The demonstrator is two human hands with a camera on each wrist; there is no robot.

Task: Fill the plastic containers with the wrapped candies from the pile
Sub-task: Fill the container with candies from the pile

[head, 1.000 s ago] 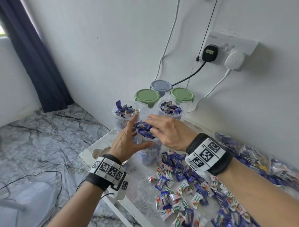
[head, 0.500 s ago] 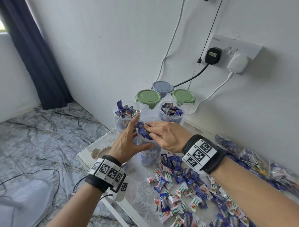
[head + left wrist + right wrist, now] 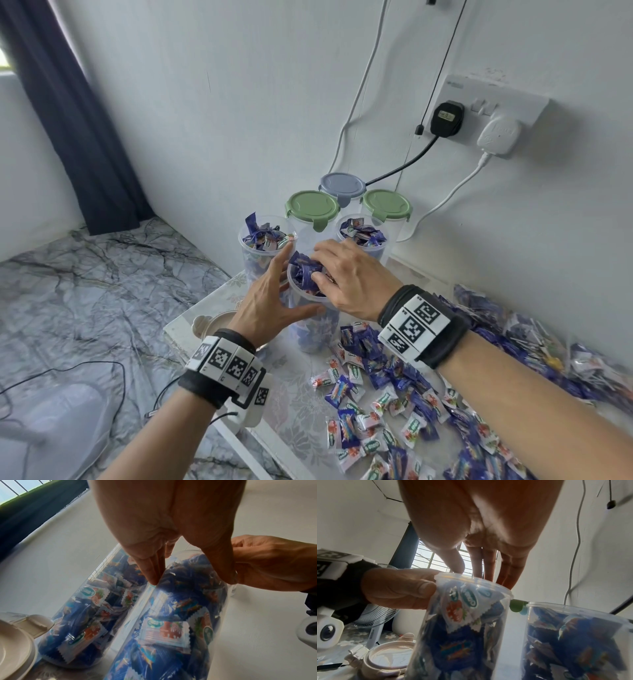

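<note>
Fingers of the left hand point(image 3: 265, 305) lie straight along the side of the front container point(image 3: 313, 325), thumb spread across its near wall, so the hand steadies the clear tub rather than curling round it; the left wrist view shows the fingertips point(image 3: 152, 577) wedged between this tub and the one beside it. The right hand point(image 3: 349, 277) is over the mouth of the same container, fingers bent down onto the blue wrapped candies point(image 3: 306, 272) heaped above the rim; whether they pinch a wrapper or only press on it cannot be told. From the right wrist view its fingertips point(image 3: 489, 568) reach down just past the rim.

That front container stands on the counter point(image 3: 294, 404) near its far left corner, packed with blue and white wrappers almost to the top. Two more open containers point(image 3: 263, 240) behind it are also heaped full, and three lidded ones point(image 3: 313, 207) stand against the wall. The candy pile point(image 3: 394, 404) is spread on the counter to the right, under the right forearm. A cream lid point(image 3: 212, 320) lies left of the front tub.
</note>
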